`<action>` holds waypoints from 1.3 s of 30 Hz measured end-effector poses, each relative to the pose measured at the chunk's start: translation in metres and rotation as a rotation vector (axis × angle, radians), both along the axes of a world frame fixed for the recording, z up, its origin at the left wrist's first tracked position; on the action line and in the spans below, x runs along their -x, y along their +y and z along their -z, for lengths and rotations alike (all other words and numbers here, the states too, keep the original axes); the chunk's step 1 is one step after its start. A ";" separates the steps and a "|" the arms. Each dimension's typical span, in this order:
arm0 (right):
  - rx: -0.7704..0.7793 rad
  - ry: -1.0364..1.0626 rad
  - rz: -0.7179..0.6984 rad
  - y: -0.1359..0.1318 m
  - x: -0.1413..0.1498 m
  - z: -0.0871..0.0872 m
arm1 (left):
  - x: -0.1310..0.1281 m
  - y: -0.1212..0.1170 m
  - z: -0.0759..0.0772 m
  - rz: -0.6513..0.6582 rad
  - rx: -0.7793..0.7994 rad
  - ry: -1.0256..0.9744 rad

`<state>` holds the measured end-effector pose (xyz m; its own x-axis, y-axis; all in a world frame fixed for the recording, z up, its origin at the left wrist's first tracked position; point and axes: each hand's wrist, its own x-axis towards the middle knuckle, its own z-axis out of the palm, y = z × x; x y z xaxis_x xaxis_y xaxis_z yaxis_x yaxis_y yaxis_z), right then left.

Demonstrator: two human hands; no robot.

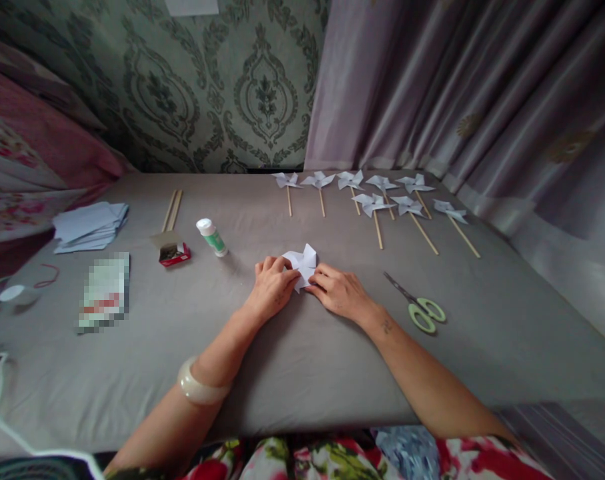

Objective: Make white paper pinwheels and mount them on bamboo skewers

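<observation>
A white paper pinwheel point(306, 260) with folded blades lies on the grey cloth between my hands. My left hand point(275, 283) grips its left side, fingers curled over the paper. On the lower right, my right hand point(339, 288) pinches another blade, with its fingertips closed on the paper. Parts of the pinwheel are hidden under my fingers. Left of my hands stands a glue stick point(212, 237) with a white cap and green label. Scissors point(418, 307) with light green handles lie to the right of my right hand.
Several finished pinwheels on sticks point(375, 207) lie at the back right. Toward the left are a paper stack point(89, 225), wooden sticks point(173, 210), a small open red box point(174, 253) and a blurred packet point(105, 293). A white cable point(12, 427) runs along the left front edge.
</observation>
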<state>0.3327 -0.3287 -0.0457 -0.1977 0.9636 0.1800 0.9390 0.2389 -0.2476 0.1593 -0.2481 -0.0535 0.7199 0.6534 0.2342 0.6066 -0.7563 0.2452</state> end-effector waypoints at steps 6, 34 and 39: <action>-0.004 0.038 -0.003 0.001 0.003 0.000 | 0.002 -0.002 -0.002 0.015 -0.013 0.007; 0.069 0.606 0.346 0.024 0.011 0.010 | 0.002 -0.005 0.004 0.028 -0.097 -0.050; 0.085 0.589 0.371 0.028 0.012 0.008 | 0.002 -0.005 0.006 0.024 -0.113 -0.056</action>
<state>0.3211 -0.3006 -0.0536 0.2544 0.9640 0.0771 0.6588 -0.1144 -0.7436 0.1575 -0.2532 -0.0598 0.7190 0.6030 0.3456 0.5757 -0.7953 0.1899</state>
